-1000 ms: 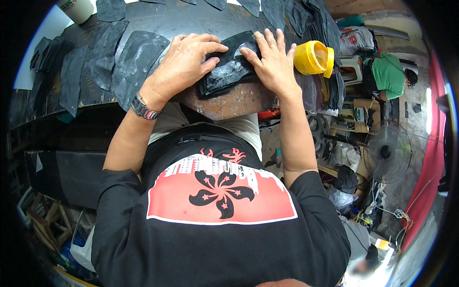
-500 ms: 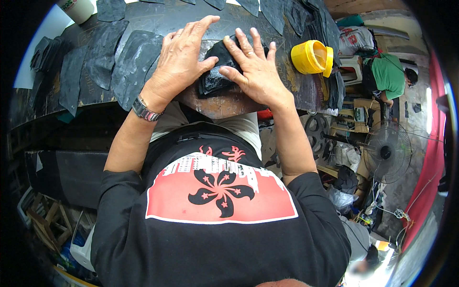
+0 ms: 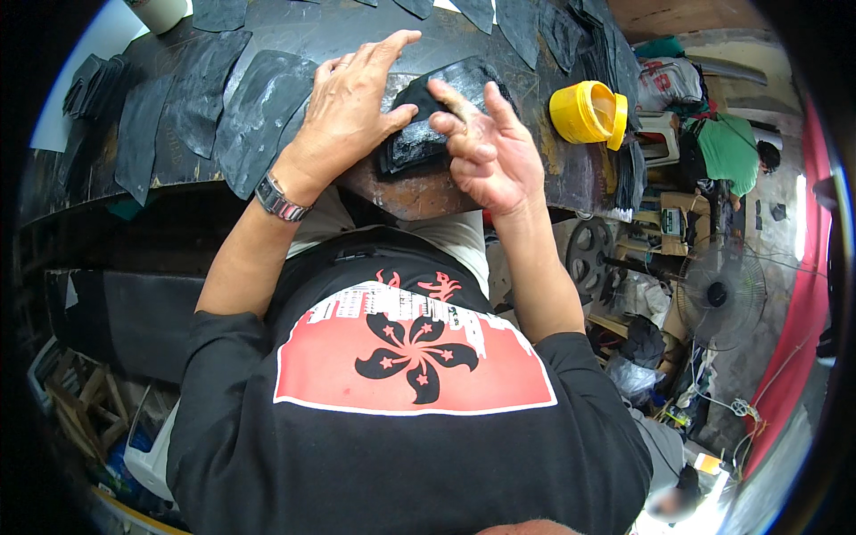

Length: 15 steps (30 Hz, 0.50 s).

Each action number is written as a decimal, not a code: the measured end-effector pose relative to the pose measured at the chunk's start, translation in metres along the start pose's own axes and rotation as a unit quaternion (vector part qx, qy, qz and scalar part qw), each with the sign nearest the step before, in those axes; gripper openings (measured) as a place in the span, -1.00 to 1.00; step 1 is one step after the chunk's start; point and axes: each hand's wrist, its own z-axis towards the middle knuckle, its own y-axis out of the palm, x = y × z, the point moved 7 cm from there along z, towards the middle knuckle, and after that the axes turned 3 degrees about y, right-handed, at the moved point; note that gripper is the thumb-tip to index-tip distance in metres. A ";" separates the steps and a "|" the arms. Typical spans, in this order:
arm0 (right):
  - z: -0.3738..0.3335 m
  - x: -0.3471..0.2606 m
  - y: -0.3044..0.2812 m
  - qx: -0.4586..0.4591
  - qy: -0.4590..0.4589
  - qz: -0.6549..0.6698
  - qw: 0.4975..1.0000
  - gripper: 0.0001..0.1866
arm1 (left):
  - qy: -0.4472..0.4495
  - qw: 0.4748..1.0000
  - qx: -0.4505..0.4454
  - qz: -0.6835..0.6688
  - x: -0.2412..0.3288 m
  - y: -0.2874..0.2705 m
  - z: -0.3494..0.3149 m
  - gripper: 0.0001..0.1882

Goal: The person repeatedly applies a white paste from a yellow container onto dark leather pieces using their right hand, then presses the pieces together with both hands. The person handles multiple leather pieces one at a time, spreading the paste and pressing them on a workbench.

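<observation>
A stack of black, leather-like pieces (image 3: 417, 143) lies near the table's front edge, its top smeared with something wet and shiny. My left hand (image 3: 355, 100), wearing a watch on its wrist, is at the stack's left side with fingers stretched and thumb reaching to the edge. I cannot tell whether the thumb touches it. Over the stack's right side, my right hand (image 3: 495, 156) is turned with its palm partly up. Its fingers are apart and a little bent, with whitish residue on the fingertips and nothing held. It hides the stack's right edge.
An open yellow jar (image 3: 576, 112) stands right of the stack on the dark table (image 3: 374, 27). Several flat black pieces (image 3: 263, 111) lie at the left and far side. A standing fan (image 3: 719, 292) and a person in green (image 3: 724, 153) are farther right.
My right hand has turned from palm down over the stack to palm partly up, moving slightly right and uncovering more of the shiny top. My left hand has hardly moved.
</observation>
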 end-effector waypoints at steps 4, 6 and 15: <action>-0.011 0.011 0.006 0.058 0.013 0.002 0.998 -0.30 | -0.002 1.000 -0.004 -0.017 -0.001 0.002 0.002 -0.13; -0.016 0.003 0.016 0.073 0.006 -0.145 0.987 -0.30 | -0.005 1.000 -0.005 -0.019 -0.002 0.001 0.001 -0.14; -0.009 -0.033 0.020 0.280 -0.120 -0.952 0.015 -0.25 | -0.002 1.000 -0.026 -0.012 -0.002 0.004 0.001 -0.15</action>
